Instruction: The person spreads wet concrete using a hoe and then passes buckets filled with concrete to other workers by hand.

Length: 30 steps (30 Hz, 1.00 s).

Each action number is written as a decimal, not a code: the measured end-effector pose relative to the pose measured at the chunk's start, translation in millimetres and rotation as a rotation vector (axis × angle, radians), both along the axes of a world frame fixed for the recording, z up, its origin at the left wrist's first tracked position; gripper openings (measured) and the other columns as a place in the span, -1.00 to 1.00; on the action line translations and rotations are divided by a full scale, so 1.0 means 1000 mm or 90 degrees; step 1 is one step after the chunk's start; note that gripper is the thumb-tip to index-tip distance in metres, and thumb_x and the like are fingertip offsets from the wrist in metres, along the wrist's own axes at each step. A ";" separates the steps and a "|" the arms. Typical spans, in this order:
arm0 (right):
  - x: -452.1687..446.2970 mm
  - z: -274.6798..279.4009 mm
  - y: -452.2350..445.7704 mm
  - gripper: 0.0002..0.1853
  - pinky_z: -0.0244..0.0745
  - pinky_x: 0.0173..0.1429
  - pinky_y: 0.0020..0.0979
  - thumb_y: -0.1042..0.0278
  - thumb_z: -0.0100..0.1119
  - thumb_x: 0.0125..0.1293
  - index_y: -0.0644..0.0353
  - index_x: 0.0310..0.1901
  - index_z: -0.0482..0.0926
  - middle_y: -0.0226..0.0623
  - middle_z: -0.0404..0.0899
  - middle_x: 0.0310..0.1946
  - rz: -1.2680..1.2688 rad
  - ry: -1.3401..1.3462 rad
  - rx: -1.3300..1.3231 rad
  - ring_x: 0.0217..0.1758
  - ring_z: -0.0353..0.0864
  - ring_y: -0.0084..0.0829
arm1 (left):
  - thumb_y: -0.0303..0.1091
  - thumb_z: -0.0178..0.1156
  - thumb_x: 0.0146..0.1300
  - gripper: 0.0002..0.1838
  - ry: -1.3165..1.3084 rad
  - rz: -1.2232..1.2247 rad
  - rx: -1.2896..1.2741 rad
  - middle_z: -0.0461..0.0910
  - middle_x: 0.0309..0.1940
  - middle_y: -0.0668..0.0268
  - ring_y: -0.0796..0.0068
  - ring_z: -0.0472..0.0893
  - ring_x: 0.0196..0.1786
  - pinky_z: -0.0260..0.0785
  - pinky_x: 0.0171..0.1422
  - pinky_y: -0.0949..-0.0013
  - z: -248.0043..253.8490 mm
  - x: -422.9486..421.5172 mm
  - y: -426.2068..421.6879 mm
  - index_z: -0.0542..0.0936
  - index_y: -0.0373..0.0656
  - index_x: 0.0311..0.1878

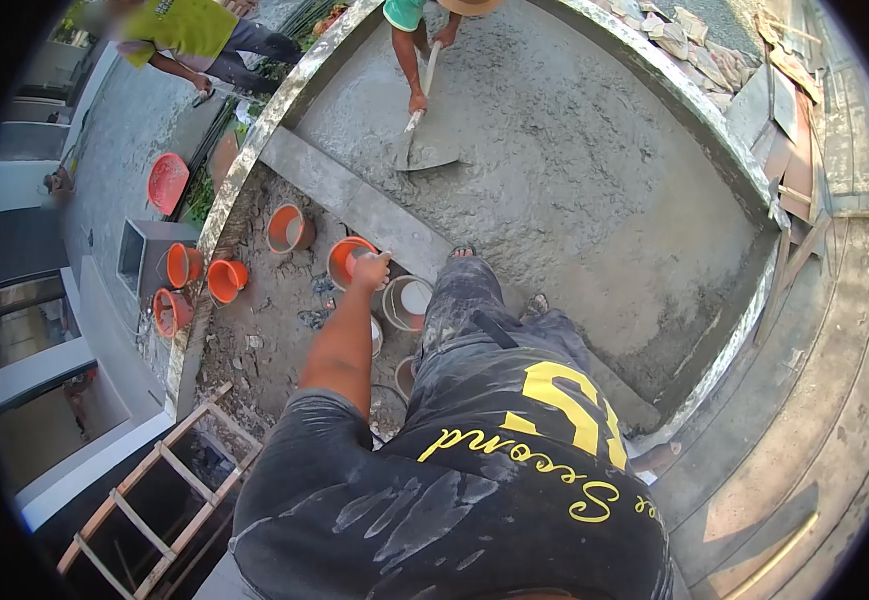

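Observation:
My left hand (372,270) is closed, held out in front of me. It overlaps the right side of an orange bucket (337,262) in view; whether it grips the rim or anything else is hidden. Just right of it stands a pale bucket (394,305) with grey-white contents. Beside the right edge of my dark shirt, a small patch of skin looks like part of my right hand (657,458); its fingers cannot be made out. My feet are at the edge of the wet concrete (594,150), by a grey board (354,200).
Ahead, a co-worker's hands (417,103) hold a shovel (426,150) in the concrete. Another person (189,40) stands beyond the low wall (244,150). Several orange buckets (289,230) stand left. A wooden ladder (154,490) lies lower left; planks (814,400) line the right.

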State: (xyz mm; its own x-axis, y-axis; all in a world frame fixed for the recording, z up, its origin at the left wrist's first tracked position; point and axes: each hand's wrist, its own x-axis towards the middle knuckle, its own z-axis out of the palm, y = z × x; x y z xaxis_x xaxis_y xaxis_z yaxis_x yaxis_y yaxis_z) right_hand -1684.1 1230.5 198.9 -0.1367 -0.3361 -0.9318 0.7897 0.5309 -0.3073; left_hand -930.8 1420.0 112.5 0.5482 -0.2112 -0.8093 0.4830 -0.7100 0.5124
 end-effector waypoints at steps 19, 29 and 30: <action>-0.054 -0.077 -0.107 -0.94 0.51 -0.54 -0.61 0.49 -0.02 0.30 0.29 -0.27 0.41 -0.33 0.44 -0.55 0.076 -0.214 -0.043 -0.59 0.47 -0.55 | -0.03 0.19 0.29 -0.69 0.058 0.154 0.061 0.47 -0.51 0.42 0.54 0.45 -0.55 0.32 -0.47 0.40 0.023 -0.215 0.030 0.52 -0.10 -0.27; -0.081 -0.095 -0.068 -0.97 0.53 -0.55 -0.59 0.53 -0.01 0.17 0.24 -0.36 0.37 -0.30 0.41 -0.61 0.121 -0.198 -0.030 -0.64 0.47 -0.53 | -0.03 0.16 0.32 -0.69 0.194 0.055 -0.080 0.44 -0.57 0.43 0.57 0.41 -0.64 0.23 -0.59 0.44 -0.001 -0.204 0.010 0.52 -0.10 -0.29; -0.084 -0.104 -0.055 -0.97 0.52 -0.56 -0.59 0.53 0.00 0.15 0.24 -0.39 0.37 -0.31 0.40 -0.61 0.117 -0.172 -0.065 -0.64 0.45 -0.53 | -0.04 0.15 0.33 -0.70 0.251 0.053 -0.090 0.41 -0.59 0.45 0.58 0.40 -0.65 0.21 -0.61 0.45 -0.003 -0.199 0.005 0.51 -0.08 -0.31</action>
State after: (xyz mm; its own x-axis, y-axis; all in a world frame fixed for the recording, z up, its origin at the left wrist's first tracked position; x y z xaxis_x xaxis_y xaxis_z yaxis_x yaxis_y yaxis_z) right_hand -1768.2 1175.9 94.8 0.1827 -0.4249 -0.8866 0.7435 0.6497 -0.1582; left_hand -1129.3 1424.5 109.6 0.2223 -0.3038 -0.9264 0.7144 -0.5959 0.3668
